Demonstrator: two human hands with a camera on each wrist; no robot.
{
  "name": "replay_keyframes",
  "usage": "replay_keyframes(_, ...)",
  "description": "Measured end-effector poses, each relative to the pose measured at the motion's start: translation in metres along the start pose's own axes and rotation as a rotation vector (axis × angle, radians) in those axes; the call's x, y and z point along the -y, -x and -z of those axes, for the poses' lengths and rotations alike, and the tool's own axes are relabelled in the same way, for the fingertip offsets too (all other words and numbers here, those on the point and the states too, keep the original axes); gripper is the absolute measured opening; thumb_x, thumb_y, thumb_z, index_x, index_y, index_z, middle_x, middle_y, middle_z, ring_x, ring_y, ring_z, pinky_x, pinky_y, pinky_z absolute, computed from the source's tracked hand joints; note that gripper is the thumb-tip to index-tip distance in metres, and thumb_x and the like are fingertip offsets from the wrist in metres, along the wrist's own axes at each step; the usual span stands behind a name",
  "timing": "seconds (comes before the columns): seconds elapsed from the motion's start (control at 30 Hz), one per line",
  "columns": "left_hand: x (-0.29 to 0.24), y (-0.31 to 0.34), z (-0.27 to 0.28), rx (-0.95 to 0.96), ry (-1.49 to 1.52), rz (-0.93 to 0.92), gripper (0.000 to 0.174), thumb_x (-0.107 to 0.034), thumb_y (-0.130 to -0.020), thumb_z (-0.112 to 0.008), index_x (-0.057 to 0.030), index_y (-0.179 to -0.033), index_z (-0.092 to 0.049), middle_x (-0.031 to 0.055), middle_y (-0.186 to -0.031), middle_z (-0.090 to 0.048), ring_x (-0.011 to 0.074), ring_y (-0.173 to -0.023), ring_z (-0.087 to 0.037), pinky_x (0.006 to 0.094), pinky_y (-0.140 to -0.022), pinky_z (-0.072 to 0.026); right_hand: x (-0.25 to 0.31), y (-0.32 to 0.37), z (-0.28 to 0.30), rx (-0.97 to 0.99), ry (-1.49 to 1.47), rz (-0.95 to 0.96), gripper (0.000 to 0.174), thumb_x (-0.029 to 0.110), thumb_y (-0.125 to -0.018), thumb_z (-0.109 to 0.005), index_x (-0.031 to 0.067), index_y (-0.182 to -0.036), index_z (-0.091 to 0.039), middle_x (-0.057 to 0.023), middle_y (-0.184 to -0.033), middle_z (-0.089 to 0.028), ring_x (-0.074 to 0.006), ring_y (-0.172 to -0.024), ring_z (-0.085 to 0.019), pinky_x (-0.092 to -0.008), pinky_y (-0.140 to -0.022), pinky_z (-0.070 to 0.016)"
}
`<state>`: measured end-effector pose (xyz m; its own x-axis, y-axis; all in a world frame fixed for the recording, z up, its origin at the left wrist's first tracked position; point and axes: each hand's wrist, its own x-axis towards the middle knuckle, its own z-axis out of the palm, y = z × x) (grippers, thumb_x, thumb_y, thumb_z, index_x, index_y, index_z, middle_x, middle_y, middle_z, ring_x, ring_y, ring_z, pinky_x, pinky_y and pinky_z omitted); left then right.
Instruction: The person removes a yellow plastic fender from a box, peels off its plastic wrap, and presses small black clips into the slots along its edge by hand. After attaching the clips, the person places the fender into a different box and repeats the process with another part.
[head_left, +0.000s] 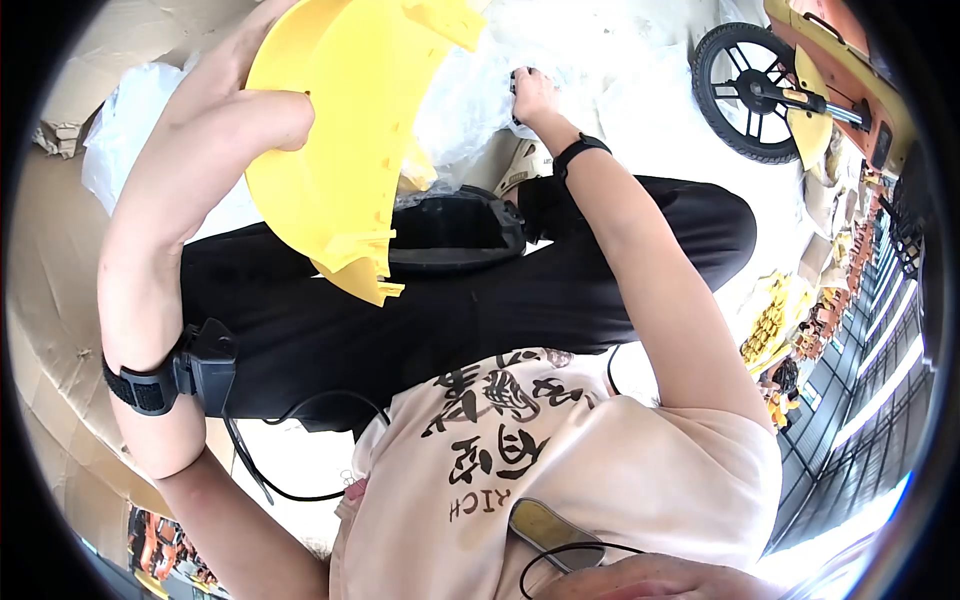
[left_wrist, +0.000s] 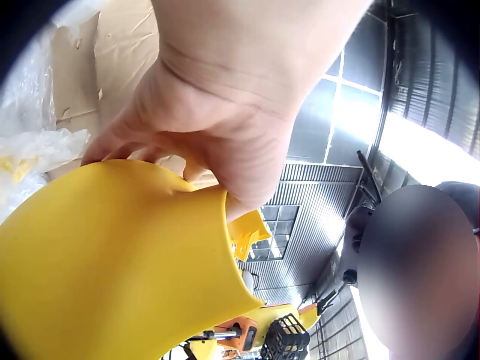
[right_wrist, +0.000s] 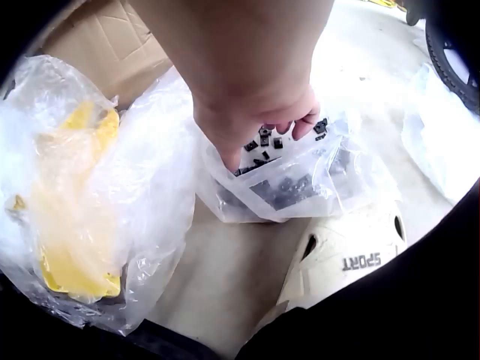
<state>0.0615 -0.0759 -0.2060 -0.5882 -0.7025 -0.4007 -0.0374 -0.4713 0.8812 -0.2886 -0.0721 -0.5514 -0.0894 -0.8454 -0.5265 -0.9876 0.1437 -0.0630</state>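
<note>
My left hand (head_left: pixel 215 125) grips the rim of a curved yellow plastic shell (head_left: pixel 340 130) held up over the lap. In the left wrist view, the thumb lies inside the edge of the shell and the fingers over its far side. Down by the floor, my right hand (right_wrist: pixel 255 127) reaches into the mouth of a clear plastic bag (right_wrist: pixel 341 176) of small black clips (right_wrist: pixel 277 142). Its thumb touches down among the clips, with the other fingers bent above them. I cannot tell whether a clip is pinched.
A black plastic housing (head_left: pixel 450 264) sits by the legs under the shell. Left of the clip bag lies a wrapped yellow part (right_wrist: pixel 82 202). A light shoe (right_wrist: pixel 360 244) stands close to that bag. A wheeled machine (head_left: pixel 755 90) is at the upper right, and cardboard (head_left: pixel 60 270) lies on the left.
</note>
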Motion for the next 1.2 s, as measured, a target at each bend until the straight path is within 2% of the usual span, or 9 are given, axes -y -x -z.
replay_keyframes(0.1,0.01,0.005,-0.007,-0.058,-0.353,-0.163,0.096,0.005,-0.072,-0.059,0.0023,-0.156,-0.015,0.0133,-0.153,-0.036,0.0194,-0.135,-0.041,0.0309,-0.111,-0.0327,0.004,0.017,0.023,-0.202,0.03,-0.069,0.089,0.034,-0.076,-0.078,0.023,-0.151,-0.033,-0.0206,-0.152,-0.038,-0.0403,-0.142,-0.034,-0.0539,-0.111,-0.0364)
replay_keyframes(0.13,0.008,0.004,-0.003,-0.056,-0.346,-0.169,0.096,0.005,-0.072,-0.059,0.0023,-0.156,-0.015,0.0133,-0.153,-0.036,0.0194,-0.135,-0.041,0.0309,-0.111,-0.0327,-0.003,0.011,0.026,-0.118,0.048,-0.082,0.114,0.046,-0.071,-0.081,0.0252,-0.158,-0.01,-0.0176,-0.162,-0.017,-0.0442,-0.148,-0.015,-0.0635,-0.114,-0.026)
replay_keyframes(0.37,-0.007,0.001,-0.002,-0.039,-0.143,-0.093,0.093,0.005,-0.074,-0.057,0.0032,-0.156,-0.014,0.0151,-0.154,-0.035,0.0198,-0.136,-0.04,0.0314,-0.111,-0.0326,0.01,0.049,0.093,-0.291,0.348,-0.026,0.125,0.061,-0.072,-0.076,0.0215,-0.159,0.005,-0.0208,-0.163,-0.013,-0.0496,-0.148,-0.007,-0.0603,-0.116,-0.0235)
replay_keyframes(0.63,0.008,0.006,0.003,-0.015,-0.415,-0.215,0.094,0.003,-0.071,-0.056,0.0036,-0.156,-0.015,0.0166,-0.149,-0.039,0.0204,-0.134,-0.042,0.0315,-0.109,-0.0343,0.02,0.044,0.056,-0.122,0.135,-0.017,0.122,0.051,-0.073,-0.079,0.0222,-0.159,0.003,-0.0218,-0.163,-0.006,-0.0477,-0.148,-0.012,-0.0532,-0.115,-0.0315)
replay_keyframes(0.73,0.006,0.005,0.007,-0.051,-0.428,-0.201,0.094,0.001,-0.07,-0.056,0.0038,-0.155,-0.016,0.0168,-0.146,-0.04,0.0206,-0.132,-0.043,0.0303,-0.108,-0.0348,0.026,0.042,0.054,0.026,0.039,-0.007,0.109,0.036,-0.081,-0.07,0.021,-0.159,0.004,-0.0262,-0.155,-0.03,-0.0468,-0.139,-0.035,-0.0513,-0.111,-0.0379)
replay_keyframes(0.8,0.001,0.001,0.015,0.017,-0.223,-0.122,0.095,0.001,-0.069,-0.057,0.0037,-0.155,-0.017,0.0167,-0.146,-0.041,0.0211,-0.131,-0.044,0.0295,-0.108,-0.0343,0.029,0.039,0.06,0.112,-0.042,-0.078,0.079,0.019,-0.085,-0.058,0.0162,-0.156,-0.024,-0.0261,-0.131,-0.058,-0.0421,-0.119,-0.058,-0.0479,-0.104,-0.0455)
replay_keyframes(0.9,-0.007,-0.001,-0.011,-0.109,-0.491,-0.098,0.094,0.001,-0.069,-0.057,0.003,-0.155,-0.017,0.0168,-0.145,-0.041,0.0216,-0.131,-0.044,0.03,-0.109,-0.034,-0.002,0.007,0.03,-0.092,0.036,0.005,0.055,0.015,-0.084,-0.051,0.0096,-0.139,-0.053,-0.0246,-0.109,-0.067,-0.0382,-0.104,-0.065,-0.0488,-0.095,-0.0496)
replay_keyframes(0.93,-0.01,-0.001,-0.016,-0.103,-0.492,-0.094,0.094,0.001,-0.069,-0.057,0.003,-0.155,-0.017,0.0168,-0.145,-0.041,0.0216,-0.131,-0.044,0.03,-0.109,-0.034,-0.007,-0.001,0.027,-0.111,0.027,-0.022,0.035,0.022,-0.088,-0.054,0.0062,-0.116,-0.068,-0.0224,-0.112,-0.068,-0.035,-0.108,-0.065,-0.0459,-0.096,-0.0498)
replay_keyframes(1.2,0.005,-0.013,0.001,-0.066,-0.481,-0.11,0.096,0.0,-0.071,-0.059,0.0018,-0.156,-0.016,0.0172,-0.148,-0.038,0.0218,-0.134,-0.039,0.0318,-0.111,-0.0312,0.007,-0.021,0.007,-0.031,0.022,-0.041,0.05,0.037,-0.092,-0.056,0.0126,-0.136,-0.054,-0.0159,-0.137,-0.055,-0.0355,-0.126,-0.055,-0.0454,-0.102,-0.0458)
